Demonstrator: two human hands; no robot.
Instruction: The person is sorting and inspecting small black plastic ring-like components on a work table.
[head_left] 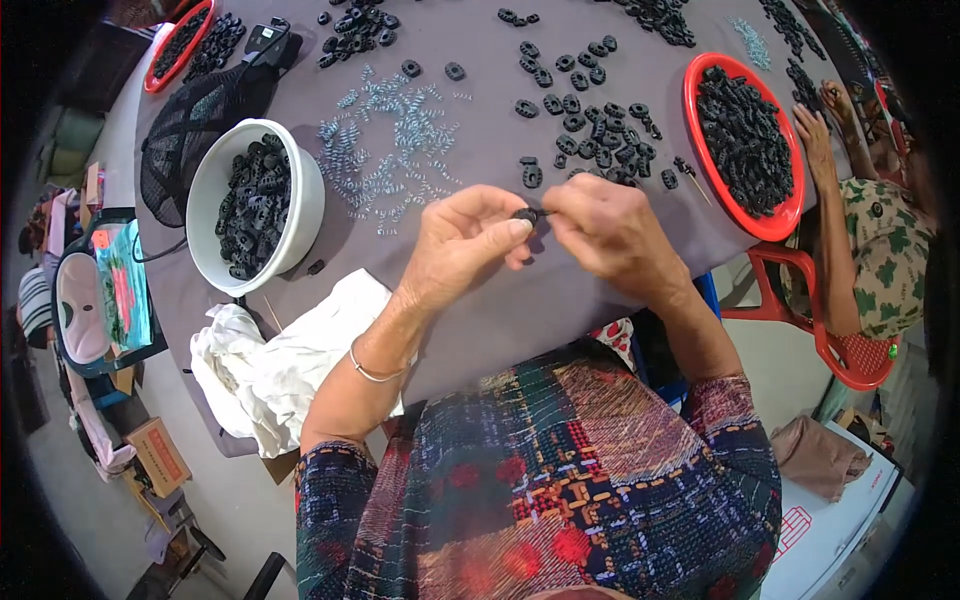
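My left hand (462,245) pinches a small black plastic piece (526,215), which looks like a cord lock, between thumb and fingers. Close against it, my right hand (610,232) has its fingers drawn together at a thin dark bit joining the piece; what it grips is mostly hidden. Just beyond my hands lie several loose black pieces (600,135) of the same kind, oval with holes. Small metal coil springs (395,135) are scattered on the grey tablecloth (480,320) to the left.
A white bowl (305,215) of black pieces stands left, beside a black mesh bag (190,140) and white cloth (290,370). At right is a red basin (793,190) full of black parts. A co-worker's hand (815,140) rests on the table beyond it, near a red chair (840,345).
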